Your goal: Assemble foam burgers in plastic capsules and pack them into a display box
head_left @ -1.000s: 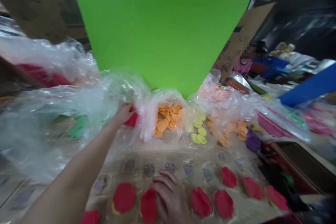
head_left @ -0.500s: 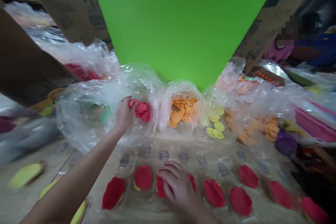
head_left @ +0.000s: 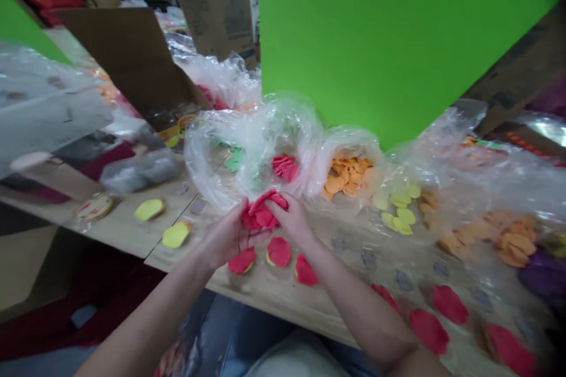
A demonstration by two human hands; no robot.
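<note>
My left hand (head_left: 227,237) and my right hand (head_left: 292,219) meet over the table, both closed around a bunch of red round pieces (head_left: 262,212). Just below them, red pieces (head_left: 279,251) lie in a row on a clear tray (head_left: 367,259) that runs to the right. Behind the hands an open clear bag (head_left: 247,147) holds more red pieces (head_left: 285,166).
To the right, clear bags hold orange discs (head_left: 347,174), yellow discs (head_left: 400,209) and more orange ones (head_left: 508,241). A big green sheet (head_left: 380,35) stands behind. Yellow pieces (head_left: 150,209) lie on the wooden table (head_left: 128,230) at left; cardboard boxes (head_left: 132,59) stand beyond.
My left hand drew a bunch of red pieces out of the bag toward me. My right hand left the tray and joined it on the bunch. The view swung left.
</note>
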